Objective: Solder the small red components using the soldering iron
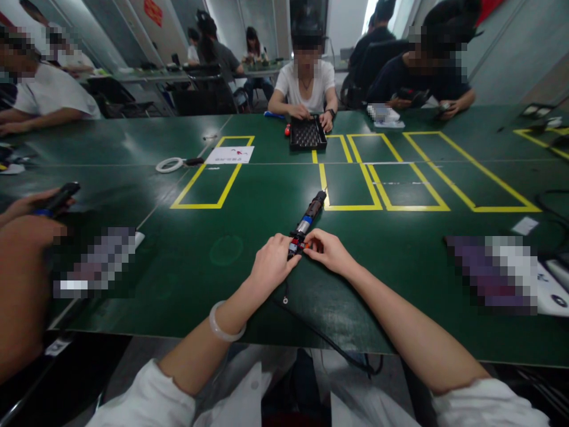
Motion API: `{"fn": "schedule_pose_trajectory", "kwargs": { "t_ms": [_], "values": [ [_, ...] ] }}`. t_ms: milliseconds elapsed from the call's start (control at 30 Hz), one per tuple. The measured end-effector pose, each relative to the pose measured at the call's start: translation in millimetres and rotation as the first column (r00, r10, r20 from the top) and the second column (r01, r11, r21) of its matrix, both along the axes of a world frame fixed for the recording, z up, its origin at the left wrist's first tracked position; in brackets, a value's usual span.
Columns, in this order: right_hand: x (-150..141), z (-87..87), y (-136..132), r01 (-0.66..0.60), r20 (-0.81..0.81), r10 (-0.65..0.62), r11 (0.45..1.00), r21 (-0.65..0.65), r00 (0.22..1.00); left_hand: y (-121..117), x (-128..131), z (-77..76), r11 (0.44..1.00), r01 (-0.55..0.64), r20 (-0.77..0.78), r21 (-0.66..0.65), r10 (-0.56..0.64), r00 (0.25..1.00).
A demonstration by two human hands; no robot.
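A slim, pen-shaped power tool [306, 223] lies slantwise on the green table in front of me, its thin tip pointing away. Its housing looks opened: a silver and blue cylinder, dark inner parts and small red pieces show. My left hand [273, 261] holds the near end from the left, pressing it against the table. At that same end my right hand [329, 252] has its fingertips pinched together on the right side, by a small orange-red part; exactly what sits between them is hidden. A black cord [317, 333] with a small ring terminal [285, 300] beside it lies below my hands.
Yellow tape outlines [353, 208] mark the green table [195, 267]. Opposite, a person works over a black tray [307, 133]. A white tape roll [169, 165] and paper sheet [231, 155] lie left of centre. Blurred-out items lie at both sides; a neighbour's arm [24, 284] reaches in left.
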State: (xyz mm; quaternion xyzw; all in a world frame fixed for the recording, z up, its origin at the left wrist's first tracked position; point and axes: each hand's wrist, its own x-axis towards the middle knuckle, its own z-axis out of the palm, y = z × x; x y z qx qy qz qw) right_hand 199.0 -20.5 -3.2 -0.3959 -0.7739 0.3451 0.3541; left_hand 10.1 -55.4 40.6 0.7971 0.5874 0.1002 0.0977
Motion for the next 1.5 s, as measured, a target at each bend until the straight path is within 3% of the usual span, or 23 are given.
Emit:
{"fn": "schedule_pose_trajectory", "kwargs": {
  "t_ms": [200, 533, 1033, 1333, 1500],
  "values": [
    [1.4, 0.4, -0.2, -0.015, 0.097, 0.002, 0.992, 0.129, 0.995, -2.5, -1.0, -7.2, 0.999, -0.005, 0.024, 0.044, 0.004, 1.0],
    [0.5, 3.1, -1.7, -0.006, 0.094, -0.007, 0.991, 0.137, 0.996, -2.4, 1.9, -14.4, 0.995, -0.011, 0.155, 0.099, -0.004, 0.988],
    [1.6, 6.1, -2.8, 0.044, 0.002, -0.044, 0.992, 0.122, 0.999, 10.7, 9.2, -4.5, 0.995, -0.015, -0.08, 0.102, 0.024, 0.997],
    [5.3, 3.1, -0.1, 0.061, 0.053, -0.066, 0.993, 0.097, 0.996, 28.1, -17.0, -4.2, 0.992, -0.032, -0.103, 0.123, 0.044, 0.994],
    [6.0, 3.4, 0.0, 0.06, 0.06, -0.067, 0.993, 0.102, 0.996, 41.6, -54.5, -4.9, 0.982, -0.126, -0.126, 0.14, 0.144, 0.982]
  ]
}}
